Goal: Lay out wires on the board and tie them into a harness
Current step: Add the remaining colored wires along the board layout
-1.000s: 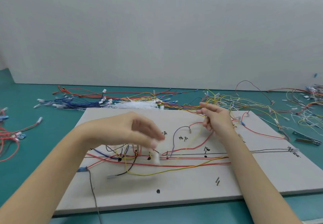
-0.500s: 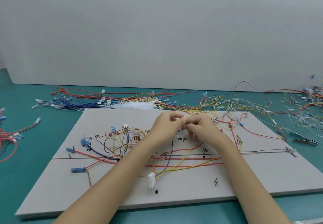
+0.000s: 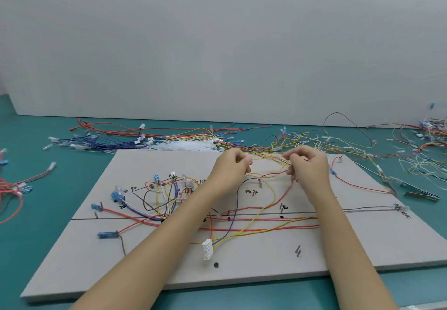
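A grey board (image 3: 254, 261) lies on the teal table with red, yellow, blue and black wires (image 3: 254, 222) laid across it. A white multi-pin connector (image 3: 207, 249) rests near its front middle. Blue terminals (image 3: 106, 234) sit at the left ends. Over the board's far part, my left hand (image 3: 229, 172) and my right hand (image 3: 309, 167) are a little apart, fingers curled. Each pinches a thin yellow wire (image 3: 268, 159) stretched between them.
Loose wire bundles (image 3: 108, 140) and a heap of white cable ties (image 3: 188, 145) lie behind the board. More tangled wires (image 3: 411, 155) spread at the right, red ones (image 3: 14, 188) at the left. A metal tool (image 3: 422, 194) lies right of the board. A grey wall stands behind.
My left hand rose from the board's left wires to meet my right hand at the far middle. The hands have since drawn apart, with the yellow wire stretched between them.
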Demonstrator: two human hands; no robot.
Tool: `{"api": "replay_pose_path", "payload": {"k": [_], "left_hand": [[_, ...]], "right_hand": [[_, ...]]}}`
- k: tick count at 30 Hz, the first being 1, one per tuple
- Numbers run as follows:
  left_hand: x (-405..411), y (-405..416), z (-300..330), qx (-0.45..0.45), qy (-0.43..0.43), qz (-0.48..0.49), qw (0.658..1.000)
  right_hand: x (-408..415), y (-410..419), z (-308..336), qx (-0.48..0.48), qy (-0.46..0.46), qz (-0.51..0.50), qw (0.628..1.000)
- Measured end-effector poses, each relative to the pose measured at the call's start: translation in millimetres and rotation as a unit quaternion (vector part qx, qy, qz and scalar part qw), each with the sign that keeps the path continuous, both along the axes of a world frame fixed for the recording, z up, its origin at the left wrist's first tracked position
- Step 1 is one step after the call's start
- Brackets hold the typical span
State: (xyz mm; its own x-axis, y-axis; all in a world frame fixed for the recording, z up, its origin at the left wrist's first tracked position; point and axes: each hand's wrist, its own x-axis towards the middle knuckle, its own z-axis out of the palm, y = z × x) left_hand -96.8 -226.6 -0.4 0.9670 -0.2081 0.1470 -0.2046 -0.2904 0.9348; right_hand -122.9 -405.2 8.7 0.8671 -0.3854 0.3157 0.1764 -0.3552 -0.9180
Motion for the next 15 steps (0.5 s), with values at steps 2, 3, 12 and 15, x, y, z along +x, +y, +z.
{"api": "replay_pose_path", "payload": {"k": [2, 3, 12, 15], "left_hand": [[-0.8, 1.7, -1.0, 0.001, -0.004, -0.002, 1.0], [-1.1, 1.9, -1.2, 0.003, -0.006, -0.004, 1.0], [-0.9, 5.1, -0.5, 0.005, -0.024, 0.021, 0.999], [-1.3, 5.4, 0.0, 0.047, -0.043, 0.03, 0.998]], "right_hand": [[2.7, -5.9, -4.6, -0.02, 0.021, -0.018, 0.999], [4.1, -6.9, -7.3, -0.042, 0.036, -0.009, 0.998], [10.2, -8.3, -11.2, -0.184, 0.088, -0.016, 0.979], [6.8, -12.9, -8.1, -0.119, 0.058, 0.008, 0.991]]}}
